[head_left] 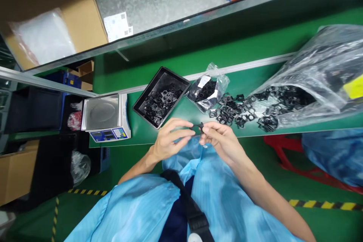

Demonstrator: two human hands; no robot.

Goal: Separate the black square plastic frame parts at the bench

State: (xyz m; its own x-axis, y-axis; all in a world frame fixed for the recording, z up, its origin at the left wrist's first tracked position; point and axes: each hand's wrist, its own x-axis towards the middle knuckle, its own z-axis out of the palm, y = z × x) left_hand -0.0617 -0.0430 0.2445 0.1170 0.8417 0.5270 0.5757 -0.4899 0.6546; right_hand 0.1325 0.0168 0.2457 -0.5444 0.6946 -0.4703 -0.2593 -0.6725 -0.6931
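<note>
A small black part [201,125] sits just below the middle of the frame, between the two hands, its visible upper edge running roughly level across the picture; its full long axis is too covered to tell. The right hand [222,138], reaching up from the lower right, pinches it between thumb and fingers. The left hand [169,139] angles in from the lower left, fingers extended rightward at the part's left end; whether they grip, I cannot tell.
</note>
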